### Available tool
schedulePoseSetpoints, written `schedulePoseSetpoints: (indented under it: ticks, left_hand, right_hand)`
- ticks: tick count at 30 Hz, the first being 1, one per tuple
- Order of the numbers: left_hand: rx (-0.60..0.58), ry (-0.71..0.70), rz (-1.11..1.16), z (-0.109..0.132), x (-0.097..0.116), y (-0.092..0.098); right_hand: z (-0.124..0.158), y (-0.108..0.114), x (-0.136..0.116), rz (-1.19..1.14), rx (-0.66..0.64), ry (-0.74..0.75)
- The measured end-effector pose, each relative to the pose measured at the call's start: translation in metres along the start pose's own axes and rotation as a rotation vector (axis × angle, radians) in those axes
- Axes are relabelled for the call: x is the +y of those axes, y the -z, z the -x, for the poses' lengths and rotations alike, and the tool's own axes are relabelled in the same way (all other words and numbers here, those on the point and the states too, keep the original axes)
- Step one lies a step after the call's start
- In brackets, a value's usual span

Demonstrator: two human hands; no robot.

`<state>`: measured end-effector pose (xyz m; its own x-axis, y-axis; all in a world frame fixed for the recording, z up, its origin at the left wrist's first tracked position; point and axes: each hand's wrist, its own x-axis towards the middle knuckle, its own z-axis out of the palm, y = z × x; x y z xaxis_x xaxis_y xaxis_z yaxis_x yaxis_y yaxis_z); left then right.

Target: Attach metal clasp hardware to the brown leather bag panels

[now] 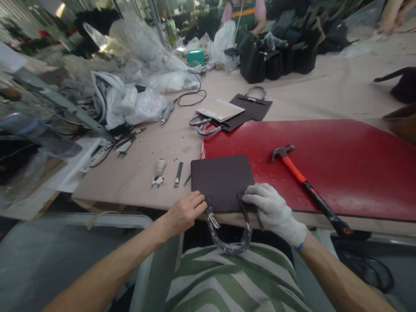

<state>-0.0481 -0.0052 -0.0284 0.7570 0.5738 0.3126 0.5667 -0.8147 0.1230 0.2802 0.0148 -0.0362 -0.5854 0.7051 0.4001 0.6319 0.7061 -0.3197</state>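
Observation:
A dark brown bag panel (pixel 222 175) lies at the table's front edge, partly over a red mat. Its curved handle (pixel 227 248), wrapped in clear plastic, hangs over the edge toward my body, and a metal piece (pixel 213 221) shows at the handle's left side. My left hand (pixel 186 211), bare, is closed on the panel's lower left edge beside the handle tab. My right hand (pixel 271 208), in a white knit glove, pinches the lower right corner by the other tab. A thin dark strip (pixel 259 219) sticks out below the glove; its kind is unclear.
A claw hammer (pixel 303 184) lies on the red mat (pixel 351 164) to the right. Left of the panel are a taped-handle tool (pixel 159 171) and a cutter knife (pixel 178 174). More panels with handles (pixel 251 107), black bags (pixel 276 58) and a person (pixel 260 19) are farther back.

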Motion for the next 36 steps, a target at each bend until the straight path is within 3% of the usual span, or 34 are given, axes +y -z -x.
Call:
schedulePoseSetpoints:
  ticks: [3,5,10,13,16,20,22,26,30,36]
  left_hand:
    - [0.226,-0.028,0.15,0.011,-0.01,-0.007]
    - [0.274,-0.015,0.256,0.014,-0.014,-0.011]
    - [0.183,-0.011,0.302,0.017,-0.014,-0.014]
    - [0.206,0.039,0.321,0.02,-0.008,-0.014]
    - [0.291,0.179,0.393,0.02,0.0,-0.017]
    - [0.313,0.494,0.255,0.01,0.014,-0.031]
    - [0.285,0.582,0.184,-0.001,0.023,-0.04]
    - [0.178,0.513,0.148,-0.034,0.039,-0.051]
    - [0.155,0.535,0.152,-0.06,0.039,-0.054]
    - [0.153,0.497,0.2,-0.06,0.03,-0.052]
  right_hand:
    - [0.003,-0.001,0.0,-0.073,0.064,0.003]
    - [0.004,-0.004,-0.002,-0.084,0.099,-0.013]
    - [0.004,-0.003,-0.01,-0.134,0.126,-0.09]
    - [0.004,0.006,-0.017,-0.222,0.124,-0.139]
    - [0.002,0.011,-0.027,-0.247,0.065,-0.196]
    - [0.002,0.0,-0.041,0.002,0.029,-0.302]
    - [0.004,-0.006,-0.043,0.097,0.038,-0.33]
    - [0.011,-0.005,-0.034,0.185,0.078,-0.436]
    - [0.013,0.003,-0.022,0.215,0.057,-0.464]
    - [0.005,0.003,-0.027,0.246,0.057,-0.502]
